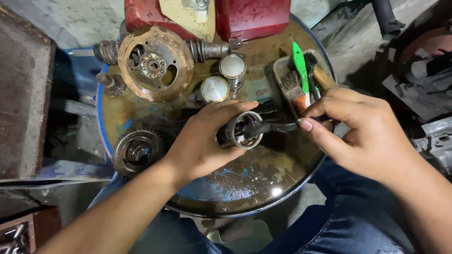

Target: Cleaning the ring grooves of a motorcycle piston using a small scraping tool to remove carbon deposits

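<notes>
**Piston held over oily drum top**

Workshop floor surrounds a blue drum (104, 141) whose oily top serves as the desk. A rusty flywheel (155, 63) and a gear (138, 151) lie flat at the left, kept off the working area. A tray (281, 66) at the right edge keeps brushes (299, 61) within reach. Two pistons (223, 77) stand crown-up near the centre. The left hand (202, 143) is clenched around a piston (242, 130), open end facing right, held over the drum. The right hand (362, 127) pinches a dark tool (275, 127) with its tip at that opening.
</notes>
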